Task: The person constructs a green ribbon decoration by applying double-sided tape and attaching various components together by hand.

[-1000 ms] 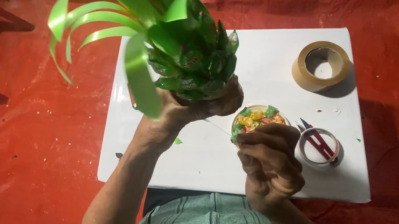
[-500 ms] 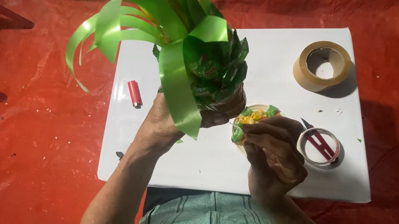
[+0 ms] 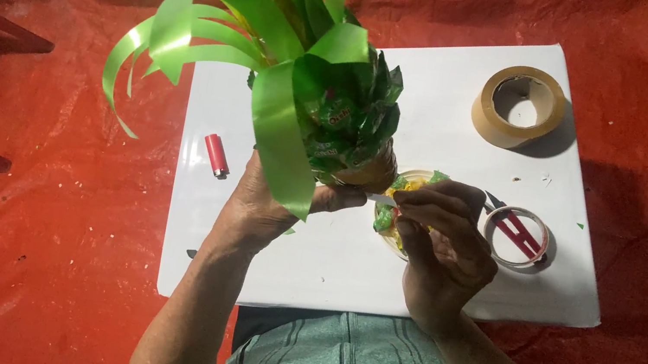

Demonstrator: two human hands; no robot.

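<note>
My left hand (image 3: 263, 203) grips the base of a handmade green craft tree (image 3: 304, 91), with long curled green ribbon leaves on top and green foil wrappers layered around its trunk. It is held upright over a white board (image 3: 328, 262). My right hand (image 3: 445, 246) is closed around a thin white strip that reaches to the base of the tree. Just under the right fingers sits a small round bowl (image 3: 390, 219) with yellow and green wrapper pieces.
A roll of brown tape (image 3: 519, 108) lies at the board's far right. A clear tape ring with small red scissors (image 3: 518, 236) is beside my right hand. A red lighter (image 3: 215, 155) lies on the board's left. Red sheeting (image 3: 41, 249) covers the floor.
The craft tree has tilted upright and shifted right, uncovering the red lighter. My right hand has moved from the bowl up toward the tree's base.
</note>
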